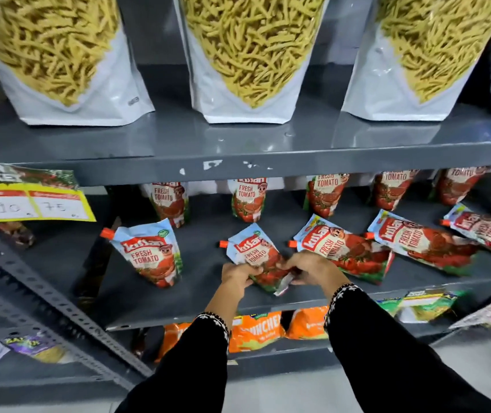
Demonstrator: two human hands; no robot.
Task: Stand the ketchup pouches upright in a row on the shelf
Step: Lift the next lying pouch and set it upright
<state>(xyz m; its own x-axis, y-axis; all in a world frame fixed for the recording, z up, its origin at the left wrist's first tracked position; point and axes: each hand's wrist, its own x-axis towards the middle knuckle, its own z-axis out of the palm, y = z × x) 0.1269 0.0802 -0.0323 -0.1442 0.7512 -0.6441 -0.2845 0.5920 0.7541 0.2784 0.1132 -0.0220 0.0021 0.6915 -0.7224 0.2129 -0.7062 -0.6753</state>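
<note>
On the grey middle shelf (196, 305) a ketchup pouch (253, 251) with an orange cap leans back, and both hands grip its lower end: my left hand (238, 277) on its left corner, my right hand (310, 268) on its right side. To its left another pouch (149, 254) stands upright near the front. Three pouches lie flat to the right, the first (342, 248) just behind my right hand, then a second (417, 242) and a third (485, 231). Several pouches stand in a back row, one of them in the middle (248, 199).
The shelf above (238, 144) carries big white bags of yellow snack sticks (250, 55). A yellow price tag (29, 201) hangs at the left. A perforated grey upright (47, 296) slants across the lower left. Orange snack packets (256, 330) fill the shelf below.
</note>
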